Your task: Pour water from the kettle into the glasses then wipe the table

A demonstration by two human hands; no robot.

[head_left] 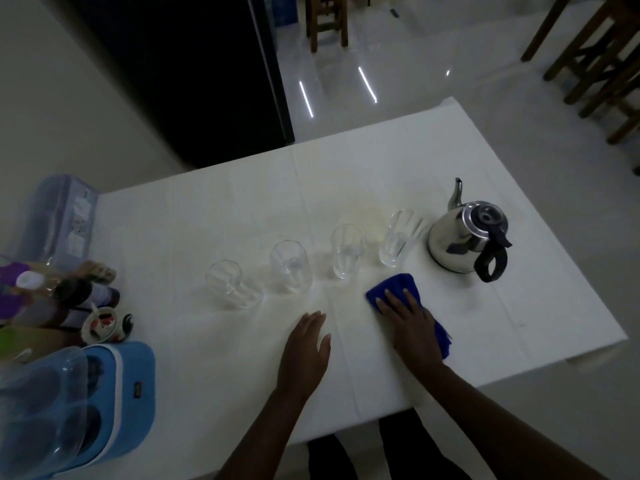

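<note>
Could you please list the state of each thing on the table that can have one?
kettle: upright, lid on, set down right of the glasses.
four glasses: upright in a row; water level too faint to tell.
blue cloth: flat on the table, under the right hand.
left hand: open, palm down on the table, holding nothing.
blue container: clear lid shut.

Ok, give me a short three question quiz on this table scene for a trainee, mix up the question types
1. How many clear drinking glasses stand in the row on the white table?
2. True or false: the right hand presses flat on the blue cloth.
3. The shiny steel kettle with the black handle stands: A) at the row's right end, B) at its left end, C) on the floor.

Key: 1) four. 2) true. 3) A.
</note>
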